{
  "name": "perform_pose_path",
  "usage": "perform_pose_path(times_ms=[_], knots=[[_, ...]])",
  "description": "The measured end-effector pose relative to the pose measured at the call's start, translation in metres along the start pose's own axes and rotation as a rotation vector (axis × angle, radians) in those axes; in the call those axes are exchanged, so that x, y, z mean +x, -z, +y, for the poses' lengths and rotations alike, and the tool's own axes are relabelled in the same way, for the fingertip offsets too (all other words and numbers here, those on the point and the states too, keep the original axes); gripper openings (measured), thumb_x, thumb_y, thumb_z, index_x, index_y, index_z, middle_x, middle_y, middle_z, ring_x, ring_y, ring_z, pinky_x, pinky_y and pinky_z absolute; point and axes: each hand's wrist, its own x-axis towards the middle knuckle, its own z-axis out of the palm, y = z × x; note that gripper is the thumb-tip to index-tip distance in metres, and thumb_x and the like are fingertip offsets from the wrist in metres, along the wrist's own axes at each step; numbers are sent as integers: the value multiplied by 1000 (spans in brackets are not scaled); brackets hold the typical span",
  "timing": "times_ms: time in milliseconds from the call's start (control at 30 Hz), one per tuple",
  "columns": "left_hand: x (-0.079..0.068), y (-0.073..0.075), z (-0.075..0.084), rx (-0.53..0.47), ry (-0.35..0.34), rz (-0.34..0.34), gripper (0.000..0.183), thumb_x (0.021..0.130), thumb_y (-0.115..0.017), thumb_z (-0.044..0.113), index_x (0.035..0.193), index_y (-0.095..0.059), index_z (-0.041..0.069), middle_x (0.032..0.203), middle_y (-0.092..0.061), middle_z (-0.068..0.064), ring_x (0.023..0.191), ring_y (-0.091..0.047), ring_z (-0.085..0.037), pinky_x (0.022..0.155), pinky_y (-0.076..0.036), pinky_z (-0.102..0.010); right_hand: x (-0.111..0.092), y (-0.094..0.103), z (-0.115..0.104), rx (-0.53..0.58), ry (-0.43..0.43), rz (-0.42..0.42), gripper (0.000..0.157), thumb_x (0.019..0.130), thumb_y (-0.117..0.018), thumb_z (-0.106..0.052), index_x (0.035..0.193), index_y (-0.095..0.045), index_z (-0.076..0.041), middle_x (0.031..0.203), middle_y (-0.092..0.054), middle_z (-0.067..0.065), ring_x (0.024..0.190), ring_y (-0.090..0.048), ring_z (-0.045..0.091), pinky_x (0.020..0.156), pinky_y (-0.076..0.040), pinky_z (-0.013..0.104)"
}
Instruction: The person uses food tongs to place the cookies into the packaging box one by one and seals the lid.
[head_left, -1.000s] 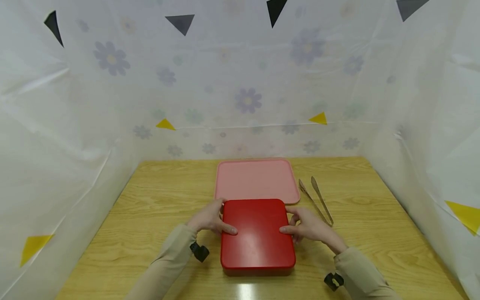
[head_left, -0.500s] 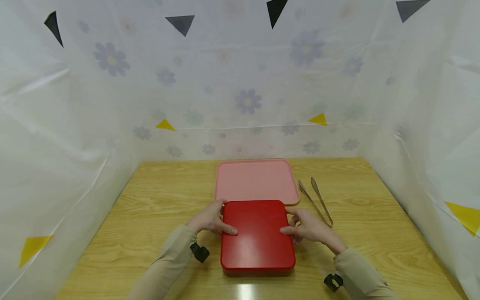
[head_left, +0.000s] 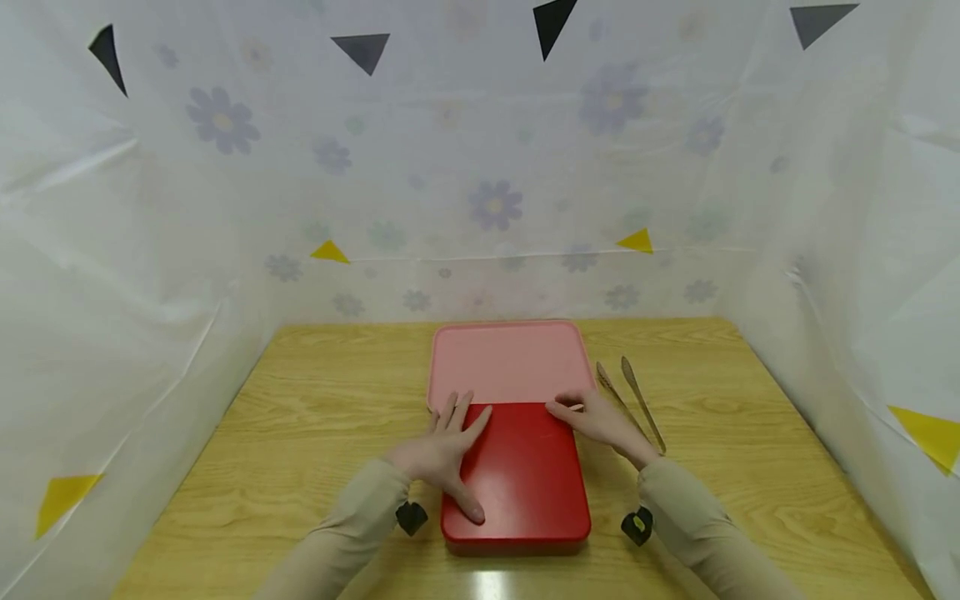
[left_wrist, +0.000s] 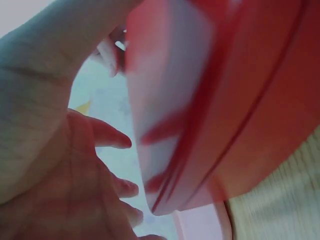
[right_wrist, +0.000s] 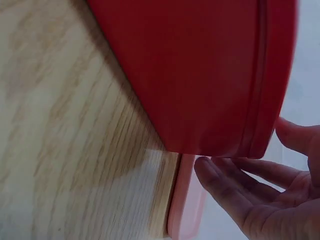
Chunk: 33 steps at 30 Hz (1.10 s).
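A red rectangular box [head_left: 517, 483] with its lid on sits on the wooden table near the front, its seam visible along the side wall [right_wrist: 200, 65]. My left hand [head_left: 442, 454] lies spread over the lid's left side, fingers straight and pointing to the far edge, thumb near the front left. In the left wrist view these fingers [left_wrist: 112, 135] are apart from one another beside the lid [left_wrist: 165, 100]. My right hand [head_left: 596, 417] is at the lid's far right corner, thumb on the rim and fingers [right_wrist: 230, 185] bent behind the far wall, pinching the edge.
A pink tray [head_left: 510, 362] lies flat right behind the box. Metal tongs [head_left: 652, 412], spread apart, lie to the right of the tray, close to my right forearm. White flower-patterned sheeting [head_left: 495, 158] encloses the table's back and sides.
Both hands have shifted from the box's sides. My left hand has spread its fingers and moved over the lid; my right hand has gone to the far right corner. The box stays put.
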Motion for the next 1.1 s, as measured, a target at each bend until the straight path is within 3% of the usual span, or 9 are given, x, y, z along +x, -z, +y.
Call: perform_pose_path(times_ms=[133,233,500,733,833,900,1000,1100], knots=[[0,-2,2,-18,58,-52,131,47,-77,58,144,4,23,146,26,-7,134,26,-29,108,-22,-49,8,-2,-1,33,-4,-18,27,88,-51,-34,92,-68,-13,83,-66,5,71,-59,15,64,-51,33],[2,-3,2,-43,79,-59,131,47,-78,56,144,5,24,147,26,-5,135,24,-28,99,-37,-46,8,-3,-3,53,-2,-12,25,88,-52,-30,90,-69,-13,77,-65,4,62,-56,13,59,-51,33],[9,-5,-2,-17,101,-43,137,41,-78,59,143,8,27,149,18,-5,137,10,-33,88,-44,-43,10,-3,-5,78,2,17,26,89,-52,-27,83,-70,-9,66,-63,6,55,-54,15,59,-53,37],[17,-5,-7,-46,102,-32,140,39,-77,62,142,12,30,148,7,-8,134,-3,-34,90,-41,-47,11,-3,-6,69,-1,34,27,88,-53,-27,80,-71,-8,61,-61,4,52,-52,11,56,-52,31],[22,-3,-15,-109,63,-9,132,48,-75,61,142,11,29,146,0,-10,132,-12,-33,94,-37,-47,11,-3,-6,78,-16,44,29,88,-53,-28,77,-71,-8,57,-58,4,50,-49,11,56,-52,32],[26,-4,-24,-184,43,21,119,59,-71,59,143,6,26,144,-8,-10,129,-20,-30,96,-36,-45,11,-4,-6,77,-12,45,28,88,-53,-28,78,-71,-8,57,-58,3,50,-50,11,56,-52,32],[30,-6,-34,-300,16,84,90,78,-58,50,143,-10,10,136,-23,-13,124,-32,-27,99,-34,-42,10,-6,-4,74,-22,48,30,88,-53,-28,75,-70,-8,57,-57,3,50,-51,11,56,-52,31],[34,-10,-40,-349,-27,135,63,91,-42,40,132,-23,-5,123,-36,-18,117,-40,-29,98,-35,-41,7,-8,-2,81,-60,53,32,88,-53,-29,68,-66,-7,58,-58,2,53,-53,11,56,-52,28]])
